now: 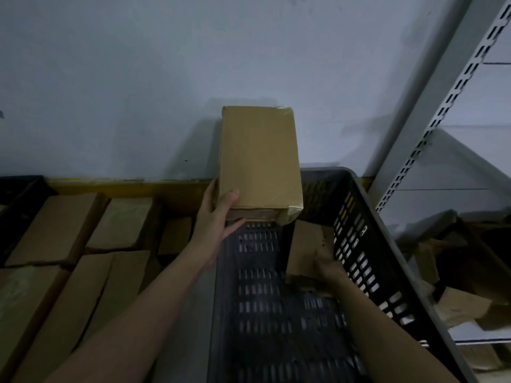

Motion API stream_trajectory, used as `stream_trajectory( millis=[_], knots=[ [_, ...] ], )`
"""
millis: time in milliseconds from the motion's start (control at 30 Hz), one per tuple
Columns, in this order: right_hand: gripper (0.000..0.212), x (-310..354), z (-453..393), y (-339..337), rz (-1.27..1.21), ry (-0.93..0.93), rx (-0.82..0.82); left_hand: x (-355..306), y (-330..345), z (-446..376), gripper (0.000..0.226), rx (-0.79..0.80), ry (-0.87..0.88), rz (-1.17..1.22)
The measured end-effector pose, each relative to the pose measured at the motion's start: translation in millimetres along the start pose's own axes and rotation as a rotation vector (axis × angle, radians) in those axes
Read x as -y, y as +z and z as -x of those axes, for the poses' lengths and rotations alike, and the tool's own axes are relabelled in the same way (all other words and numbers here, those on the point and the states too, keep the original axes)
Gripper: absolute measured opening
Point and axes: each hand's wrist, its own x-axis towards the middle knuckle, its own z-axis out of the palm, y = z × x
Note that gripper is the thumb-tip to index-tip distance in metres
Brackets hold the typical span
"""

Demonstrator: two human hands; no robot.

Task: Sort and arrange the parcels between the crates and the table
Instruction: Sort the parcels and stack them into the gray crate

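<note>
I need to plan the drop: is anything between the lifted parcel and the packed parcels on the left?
Nothing visible blocks it. The left hand holds the parcel raised above the grey crate, higher than its left wall. The parcels on the left lie low, packed closely; only dark gaps between them show.

My right hand [325, 262] was too dark to read, its fingers hidden on the small brown cardboard parcel [305, 248] against the grey slotted plastic crate [356, 244]'s right wall.
</note>
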Motion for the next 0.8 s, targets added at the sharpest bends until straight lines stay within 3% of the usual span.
stream_trajectory(
  millis=[67,200,600,800],
  knots=[
    [0.069,-4,3,4,-0.056,0.009,-0.013,0,-5,-4,0.085,0.016,-0.01,-0.018],
    [0.063,-9,6,6,0.072,-0.086,-0.06,0,-11,-10,0.09,0.05,-0.024,-0.026],
    [0.066,3,19,-12,0.045,-0.069,-0.047,-4,-22,2,0.083,-0.016,-0.046,0.015],
    [0.053,28,56,-31,-0.147,-0.142,0.022,-14,-39,27,0.055,-0.109,-0.012,0.088]
  ],
)
